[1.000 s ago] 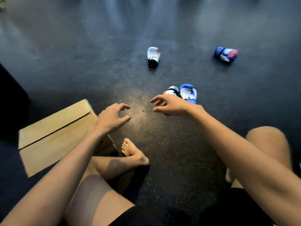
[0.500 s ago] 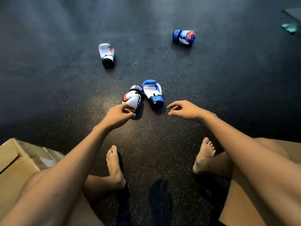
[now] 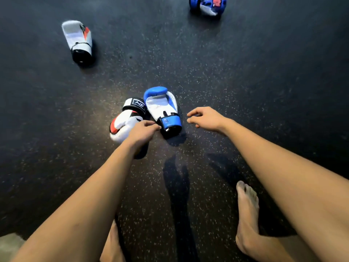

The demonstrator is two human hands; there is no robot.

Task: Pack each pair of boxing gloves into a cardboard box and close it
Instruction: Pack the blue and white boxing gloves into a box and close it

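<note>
Two gloves lie touching on the dark speckled floor. The red-and-white glove is on the left. The blue-and-white glove is on the right, cuff toward the person.

The left hand sits over the red-and-white glove. Its fingers are curled and bunched, fingertips at the edge of the blue cuff (whether they pinch it cannot be told).

The right hand hovers just right of the blue cuff, apart from it. Its fingers are loosely curled and hold nothing.

A second white glove lies well apart at far left. A second blue glove lies at the top edge.
</note>
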